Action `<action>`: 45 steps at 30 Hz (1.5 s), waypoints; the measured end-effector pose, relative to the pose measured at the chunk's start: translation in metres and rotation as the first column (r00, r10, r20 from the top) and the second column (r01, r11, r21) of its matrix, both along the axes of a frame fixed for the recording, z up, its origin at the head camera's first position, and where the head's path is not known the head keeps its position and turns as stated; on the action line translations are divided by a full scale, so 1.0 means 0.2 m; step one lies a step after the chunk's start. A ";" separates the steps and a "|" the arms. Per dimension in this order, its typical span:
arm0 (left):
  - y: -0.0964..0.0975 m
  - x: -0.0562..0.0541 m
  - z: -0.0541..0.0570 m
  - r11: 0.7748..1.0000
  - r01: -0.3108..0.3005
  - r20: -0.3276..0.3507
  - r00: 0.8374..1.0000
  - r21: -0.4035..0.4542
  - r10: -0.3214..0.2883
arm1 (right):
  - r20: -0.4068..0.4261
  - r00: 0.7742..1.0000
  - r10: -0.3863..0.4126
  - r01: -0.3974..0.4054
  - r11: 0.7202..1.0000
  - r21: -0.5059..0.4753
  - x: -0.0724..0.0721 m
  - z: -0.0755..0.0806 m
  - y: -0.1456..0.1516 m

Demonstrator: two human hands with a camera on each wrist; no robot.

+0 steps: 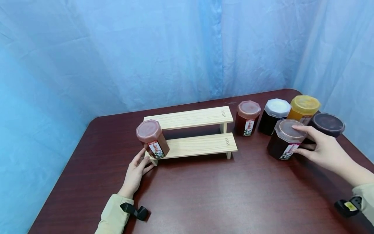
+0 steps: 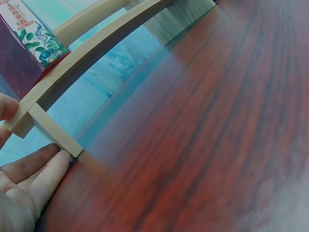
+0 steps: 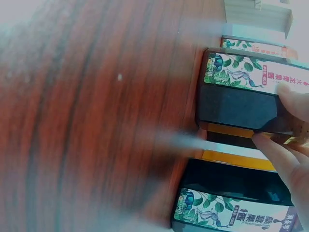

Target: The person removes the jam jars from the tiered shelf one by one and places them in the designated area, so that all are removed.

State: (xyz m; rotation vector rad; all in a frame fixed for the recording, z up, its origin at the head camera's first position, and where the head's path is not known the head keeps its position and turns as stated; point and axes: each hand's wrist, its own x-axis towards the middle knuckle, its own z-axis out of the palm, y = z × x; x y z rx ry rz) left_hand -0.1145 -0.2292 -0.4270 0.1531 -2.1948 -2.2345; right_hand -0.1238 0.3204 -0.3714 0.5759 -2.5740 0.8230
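My right hand point(image 1: 324, 149) grips a dark octagonal jam jar point(image 1: 280, 146) with a clear lid and a pink-topped label. Its thumb lies by the label, and another finger reaches over the lid's edge. In the right wrist view that jar point(image 3: 236, 104) appears between thumb and fingers. At the far left, my left hand point(image 1: 135, 174) touches the end of a two-tier wooden shelf point(image 1: 198, 146). Fingertips meet the lower board's end and the end leg point(image 2: 55, 130) in the left wrist view. A reddish-brown jam jar point(image 1: 149, 139) stands on the lower board's left end, beside this hand.
Behind and around the gripped jar stand a red jar point(image 1: 241, 125), a black jar with a white lid point(image 1: 267, 122), a yellow jar point(image 1: 304, 107) and another dark jar point(image 1: 327, 125). Blue curtains point(image 1: 163, 58) hang behind the dark red wooden table point(image 1: 204, 195).
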 end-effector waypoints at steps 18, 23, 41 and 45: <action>0.00 0.00 0.00 1.000 0.009 -0.011 1.000 -0.004 -0.009 | -0.061 0.983 -0.176 0.184 0.965 0.184 0.01 0.03 0.01; 0.00 0.00 0.00 1.000 0.013 -0.013 1.000 -0.003 -0.013 | -0.049 0.982 -0.184 0.190 0.962 0.194 0.02 0.02 0.01; 0.00 0.00 0.00 1.000 0.017 -0.022 1.000 0.001 -0.017 | -0.055 0.975 -0.213 0.220 0.957 0.188 0.05 0.07 0.01; 0.00 0.00 0.00 1.000 0.014 -0.016 1.000 -0.004 -0.015 | -0.047 0.973 -0.226 0.231 0.957 0.174 0.08 0.09 0.02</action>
